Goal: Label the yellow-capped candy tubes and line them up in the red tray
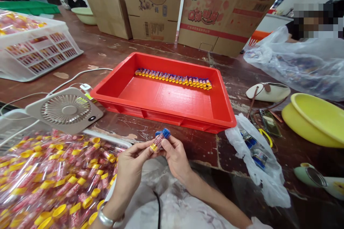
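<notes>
Both hands meet just in front of the red tray [129,109]. Between them is a small printed tube [159,141] with a yellow end low and a blue end at the top, held at a tilt. The fingertips of my left hand [131,161] pinch it near the yellow end. My right hand [176,155] grips it by the blue end, where a second blue piece shows behind. In the tray, a row of similar tubes [172,78] lies side by side along the far wall. Left of my left hand, a bin holds many pink tubes with yellow ends [61,175].
A small fan [71,109] with a white cable stands left of the tray. Behind are cardboard boxes [153,7] and a white crate [40,52]. To the right lie a plastic bag [264,164], a pouch [268,92], a phone [270,122] and a yellow basin [314,121]. A person sits far right.
</notes>
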{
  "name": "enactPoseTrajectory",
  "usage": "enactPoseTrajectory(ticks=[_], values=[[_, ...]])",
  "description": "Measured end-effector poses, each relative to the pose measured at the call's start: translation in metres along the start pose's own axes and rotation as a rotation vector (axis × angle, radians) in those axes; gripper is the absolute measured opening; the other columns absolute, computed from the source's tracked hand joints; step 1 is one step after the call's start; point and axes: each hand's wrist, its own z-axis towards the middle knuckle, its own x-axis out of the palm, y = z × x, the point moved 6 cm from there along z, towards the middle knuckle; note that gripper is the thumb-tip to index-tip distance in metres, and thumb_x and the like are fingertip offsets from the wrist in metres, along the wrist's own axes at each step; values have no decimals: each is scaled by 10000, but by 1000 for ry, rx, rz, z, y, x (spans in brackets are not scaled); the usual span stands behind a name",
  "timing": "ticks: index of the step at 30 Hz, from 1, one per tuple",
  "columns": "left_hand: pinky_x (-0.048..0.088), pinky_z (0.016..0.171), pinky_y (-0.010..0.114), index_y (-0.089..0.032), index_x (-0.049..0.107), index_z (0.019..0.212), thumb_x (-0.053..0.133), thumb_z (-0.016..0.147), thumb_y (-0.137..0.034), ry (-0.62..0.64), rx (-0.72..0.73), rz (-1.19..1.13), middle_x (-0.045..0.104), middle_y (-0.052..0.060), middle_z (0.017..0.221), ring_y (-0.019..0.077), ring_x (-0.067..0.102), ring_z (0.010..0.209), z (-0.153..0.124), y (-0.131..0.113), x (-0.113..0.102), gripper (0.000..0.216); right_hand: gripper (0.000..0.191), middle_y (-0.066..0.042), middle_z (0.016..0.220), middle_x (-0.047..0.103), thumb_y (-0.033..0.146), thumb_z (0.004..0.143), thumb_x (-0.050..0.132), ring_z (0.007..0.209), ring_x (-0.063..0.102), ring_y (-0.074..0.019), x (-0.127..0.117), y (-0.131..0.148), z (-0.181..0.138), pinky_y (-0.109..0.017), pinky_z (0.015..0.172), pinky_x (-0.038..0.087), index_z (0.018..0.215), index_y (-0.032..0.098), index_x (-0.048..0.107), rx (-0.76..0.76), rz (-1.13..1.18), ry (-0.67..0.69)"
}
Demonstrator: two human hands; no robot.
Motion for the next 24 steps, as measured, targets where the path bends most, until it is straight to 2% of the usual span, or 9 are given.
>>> enactPoseTrajectory(ticks=[7,24], values=[[622,665,245,-191,816,843,886,620,-319,-24,-5,-14,811,63,831,173,735,696,2,3,-1,267,258,-15,767,717,398,804,760,574,599,-127,0,-2,1,-244,548,527,922,171,729,-4,10,16],[621,650,283,-162,802,804,879,604,-315,-103,-21,-12,799,65,795,177,713,670,9,11,2,263,279,-15,759,701,425,787,771,570,580,-126,-7,-9,10,-237,517,515,919,182,731,9,28,-29]])
